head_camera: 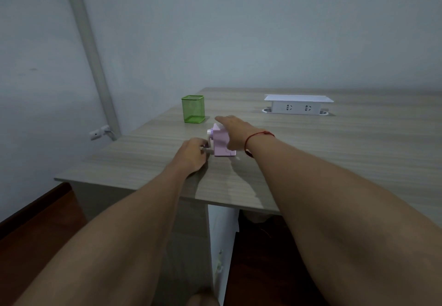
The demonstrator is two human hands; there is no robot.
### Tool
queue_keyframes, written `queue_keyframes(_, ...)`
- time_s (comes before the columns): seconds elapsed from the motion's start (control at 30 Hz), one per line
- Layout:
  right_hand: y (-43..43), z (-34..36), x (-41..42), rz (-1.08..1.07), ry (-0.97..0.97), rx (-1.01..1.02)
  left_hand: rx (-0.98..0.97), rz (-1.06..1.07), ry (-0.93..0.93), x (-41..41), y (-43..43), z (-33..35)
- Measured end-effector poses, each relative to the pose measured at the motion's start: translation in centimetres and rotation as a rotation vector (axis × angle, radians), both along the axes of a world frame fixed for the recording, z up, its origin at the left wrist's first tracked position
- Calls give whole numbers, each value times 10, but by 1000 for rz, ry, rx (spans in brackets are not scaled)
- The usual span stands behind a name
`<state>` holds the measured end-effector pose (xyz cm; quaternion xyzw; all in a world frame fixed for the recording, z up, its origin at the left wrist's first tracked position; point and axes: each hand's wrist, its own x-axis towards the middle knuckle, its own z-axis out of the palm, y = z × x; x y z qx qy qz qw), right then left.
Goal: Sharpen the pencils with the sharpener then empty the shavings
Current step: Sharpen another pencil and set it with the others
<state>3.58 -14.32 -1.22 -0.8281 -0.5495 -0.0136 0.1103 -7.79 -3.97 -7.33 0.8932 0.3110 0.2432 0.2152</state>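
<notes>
- The pink sharpener [221, 144] stands on the wooden table [334, 150].
- The left hand [191, 155], just left of the sharpener, curls its fingers round the crank handle [207, 147].
- The right hand [233, 131] lies over the sharpener's top, fingers outstretched and pressing down.
- A green mesh cup [193, 109] stands behind the sharpener, to its left.

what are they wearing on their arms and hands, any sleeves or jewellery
No sleeves show: both forearms are bare. A thin red string bracelet circles the right wrist. Neither the left hand nor the right hand shows gloves, rings or a watch.
</notes>
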Motion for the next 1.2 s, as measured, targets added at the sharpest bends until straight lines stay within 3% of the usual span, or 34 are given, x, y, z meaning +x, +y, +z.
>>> queue_keyframes(0.3,13,1,-11,0,-129,-59,254,-13,240,-4,0,9)
queue_keyframes(0.53,14,-5,-18,-16,-141,12,381,-28,421,2,11,14)
queue_keyframes(0.8,13,-6,-26,-59,-134,30,639,-122,459,5,28,34)
queue_keyframes(1.2,11,-3,-29,-103,-120,14,791,-115,414,15,36,60)
